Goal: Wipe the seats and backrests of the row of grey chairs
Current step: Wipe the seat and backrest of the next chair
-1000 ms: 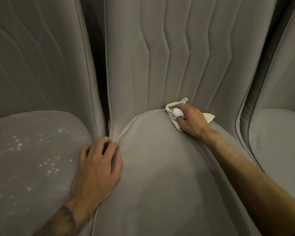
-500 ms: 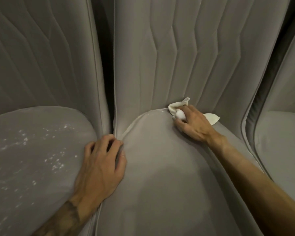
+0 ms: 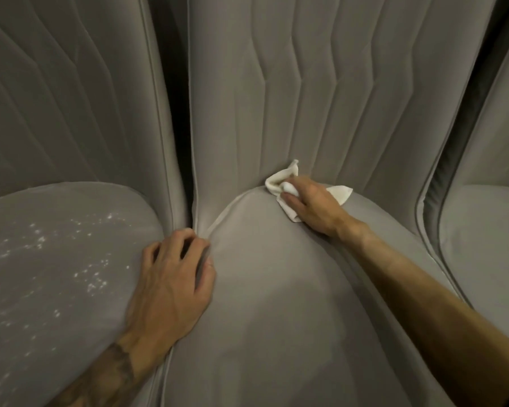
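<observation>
Three grey padded chairs stand side by side. The middle chair's seat (image 3: pixel 276 304) and quilted backrest (image 3: pixel 276 98) fill the centre. My right hand (image 3: pixel 315 205) grips a crumpled white cloth (image 3: pixel 279 183) and presses it into the crease where the seat meets the backrest. My left hand (image 3: pixel 171 277) rests on the left edge of the middle seat, its fingers curled into the gap beside the left chair's seat (image 3: pixel 56 259).
White specks are scattered over the left chair's seat. The right chair's seat (image 3: pixel 488 245) and backrest edge (image 3: pixel 500 113) show at the right. Dark narrow gaps (image 3: pixel 177 113) separate the backrests.
The right hand and cloth have slid slightly left along the crease at the back of the middle seat. The left hand has kept its place on the seat edge.
</observation>
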